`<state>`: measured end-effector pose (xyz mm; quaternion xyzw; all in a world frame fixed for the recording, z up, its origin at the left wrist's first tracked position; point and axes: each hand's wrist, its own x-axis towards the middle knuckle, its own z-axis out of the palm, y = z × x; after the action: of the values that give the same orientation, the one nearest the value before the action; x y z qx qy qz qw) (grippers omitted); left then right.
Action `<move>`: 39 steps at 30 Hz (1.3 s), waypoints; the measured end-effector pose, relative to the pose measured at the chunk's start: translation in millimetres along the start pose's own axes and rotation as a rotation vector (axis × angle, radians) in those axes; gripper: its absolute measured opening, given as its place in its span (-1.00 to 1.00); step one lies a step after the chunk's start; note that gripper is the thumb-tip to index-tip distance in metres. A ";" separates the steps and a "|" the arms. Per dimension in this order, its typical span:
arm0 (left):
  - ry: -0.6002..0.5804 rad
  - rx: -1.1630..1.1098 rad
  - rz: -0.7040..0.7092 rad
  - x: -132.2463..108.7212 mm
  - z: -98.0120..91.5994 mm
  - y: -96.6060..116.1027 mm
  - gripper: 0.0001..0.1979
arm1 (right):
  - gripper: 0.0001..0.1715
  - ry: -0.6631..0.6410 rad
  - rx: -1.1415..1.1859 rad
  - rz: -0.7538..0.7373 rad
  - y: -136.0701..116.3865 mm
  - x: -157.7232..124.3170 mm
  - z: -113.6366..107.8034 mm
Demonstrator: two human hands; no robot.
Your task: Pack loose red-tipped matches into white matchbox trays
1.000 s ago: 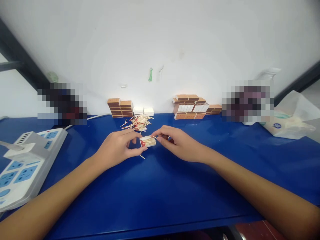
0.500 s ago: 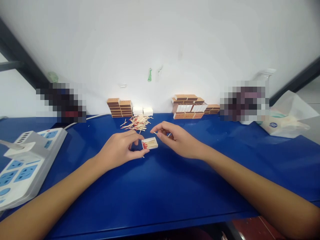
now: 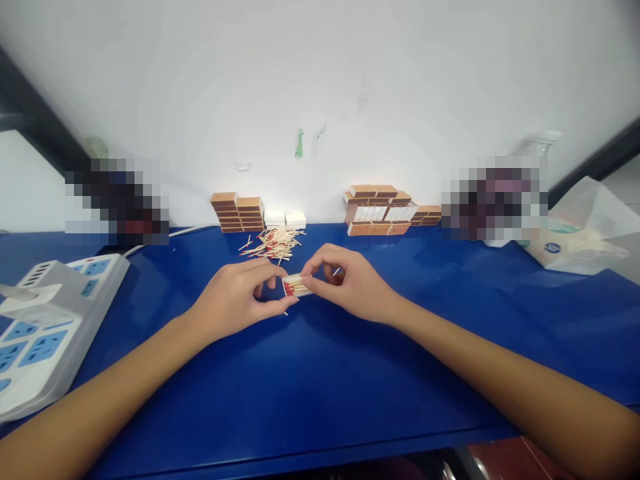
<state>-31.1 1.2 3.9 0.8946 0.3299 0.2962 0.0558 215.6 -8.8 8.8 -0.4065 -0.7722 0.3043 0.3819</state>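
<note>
My left hand (image 3: 240, 293) grips a small white matchbox tray (image 3: 284, 287) by its left end, thumb in front and fingers behind. Red-headed matches (image 3: 296, 287) lie in the tray, heads to the left. Over the tray's right end, my right hand (image 3: 355, 283) has thumb and forefinger pinched on a match, mostly covered by the fingertips. A pale stick end (image 3: 337, 272) shows by its curled fingers. Behind the tray is a loose pile of matches (image 3: 277, 245). A single match end pokes out below my left thumb.
White trays (image 3: 295, 220) stand by the wall behind the pile. Stacked brown matchboxes (image 3: 237, 215) are left of them, and another matchbox stack (image 3: 380, 228) is to the right. A power strip (image 3: 95, 287) lies at left, a tissue pack (image 3: 565, 257) at right, on the blue table (image 3: 300, 387).
My right hand has moved left and slightly down, bringing its match from beside the tray to over its right end. The left hand keeps hold of the tray in about the same place.
</note>
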 end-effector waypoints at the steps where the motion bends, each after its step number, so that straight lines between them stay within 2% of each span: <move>1: 0.009 -0.003 0.000 0.0 0.1 -1.9 -0.74 | -0.87 0.022 -0.043 -0.031 1.6 0.3 -0.2; 5: 0.006 -0.009 -0.012 2.0 -4.9 -7.6 -0.75 | -0.87 0.054 -0.106 -0.035 9.6 2.6 1.0; 9: 0.032 0.076 -0.030 6.8 -21.4 -14.9 -0.73 | -0.87 0.089 -0.100 0.004 17.6 5.8 9.6; 13: 0.085 0.089 -0.086 9.6 -34.3 -24.2 -0.70 | -0.94 -0.062 -0.264 -0.030 17.0 6.9 16.2; 15: 0.059 0.099 -0.103 9.8 -34.6 -27.2 -0.68 | -0.95 -0.150 -0.366 -0.018 14.0 5.6 15.3; 17: 0.016 0.122 -0.101 9.4 -31.8 -28.6 -0.66 | -0.93 -0.184 -0.425 -0.003 10.9 3.7 11.8; 21: -0.004 0.145 -0.069 7.8 -23.5 -26.5 -0.66 | -0.90 -0.081 -0.468 -0.036 5.6 1.9 5.0; 24: -0.023 0.038 -0.059 6.8 -17.4 -18.2 -0.69 | -0.92 0.020 -0.454 -0.088 -0.6 2.9 6.0; 26: -0.027 -0.061 -0.069 6.9 -15.2 -11.1 -0.71 | -0.91 0.021 -0.439 -0.122 -7.0 2.6 8.7; 28: -0.029 -0.101 -0.095 8.0 -15.5 -6.3 -0.72 | -0.89 0.017 -0.416 -0.156 -14.9 0.4 11.3; 32: 0.019 -0.072 -0.138 11.9 -21.2 -8.5 -0.71 | -0.87 0.110 -0.381 -0.157 -27.1 -8.1 17.0; 34: 0.028 -0.069 -0.169 13.3 -22.4 -12.4 -0.69 | -0.87 0.074 -0.399 -0.101 -27.7 -11.9 23.3; 37: 0.017 -0.051 -0.189 12.8 -19.6 -16.6 -0.68 | -0.71 -0.086 -0.467 -0.039 -23.4 -14.0 37.0; 39: 0.005 -0.024 -0.179 11.2 -16.7 -18.9 -0.66 | -0.76 -0.173 -0.522 -0.038 -20.5 -13.2 44.8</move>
<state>-44.2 21.3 17.6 0.8601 0.4052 0.2960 0.0921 175.0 -37.2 -3.2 -0.4491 -0.8617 0.1215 0.2026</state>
